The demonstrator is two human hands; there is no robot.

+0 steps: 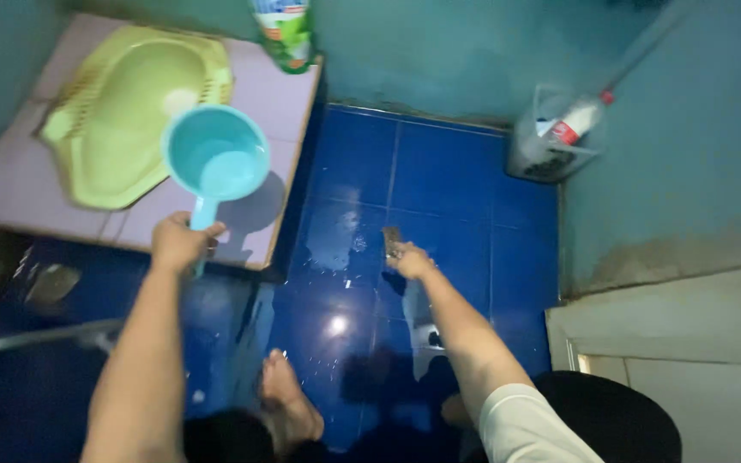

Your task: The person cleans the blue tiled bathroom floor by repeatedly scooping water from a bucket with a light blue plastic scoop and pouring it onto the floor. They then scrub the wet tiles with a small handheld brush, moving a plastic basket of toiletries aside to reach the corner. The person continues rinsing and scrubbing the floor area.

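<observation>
My left hand (pixel 180 243) grips the handle of a light blue water dipper (pixel 217 159), held up over the edge of a raised pale tiled platform (pixel 273 103). Some water lies in the dipper's bowl. A green squat toilet pan (pixel 122 111) is set in that platform. My right hand (pixel 406 256) reaches down to the wet blue tiled floor (pixel 439 163) and holds a small brownish scrub brush (pixel 392 236) against it. My bare foot (pixel 285 403) stands on the wet tiles below.
A green bottle (pixel 286 34) stands at the platform's far corner. A clear container with a bottle and a long handle (pixel 555 137) sits in the far right corner by the teal wall. A pale door (pixel 688 343) is at right. A hose (pixel 27 339) crosses the left floor.
</observation>
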